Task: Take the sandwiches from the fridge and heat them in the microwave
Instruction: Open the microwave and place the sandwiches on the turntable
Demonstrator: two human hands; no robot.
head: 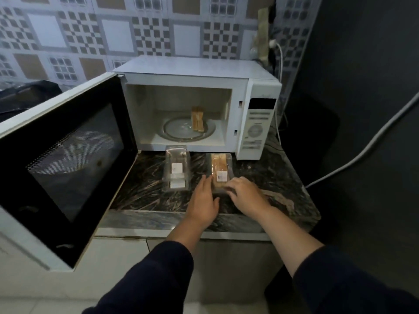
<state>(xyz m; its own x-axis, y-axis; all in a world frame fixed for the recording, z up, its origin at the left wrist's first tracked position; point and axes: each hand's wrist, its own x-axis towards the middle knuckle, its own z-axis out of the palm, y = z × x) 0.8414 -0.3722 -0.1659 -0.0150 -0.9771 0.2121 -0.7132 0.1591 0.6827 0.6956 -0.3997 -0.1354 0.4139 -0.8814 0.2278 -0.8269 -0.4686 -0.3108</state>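
A white microwave point(249, 91) stands on the dark marble counter point(283, 177) with its door point(65, 159) swung wide open to the left. One unwrapped sandwich point(197, 119) stands upright on the glass turntable point(181, 132) inside. Two clear plastic packs lie in front of the microwave: the left pack point(176, 169) looks empty, the right pack point(219, 169) holds a sandwich. My left hand point(203, 200) touches the right pack's near left side with straight fingers. My right hand point(246, 194) grips the pack's near end with curled fingers.
A patterned tile wall runs behind the microwave. Black objects point(25, 96) sit at the far left behind the door. A dark wall closes the right side, with a grey cable point(362, 152) running along it and a white cord point(280, 62) at the back corner.
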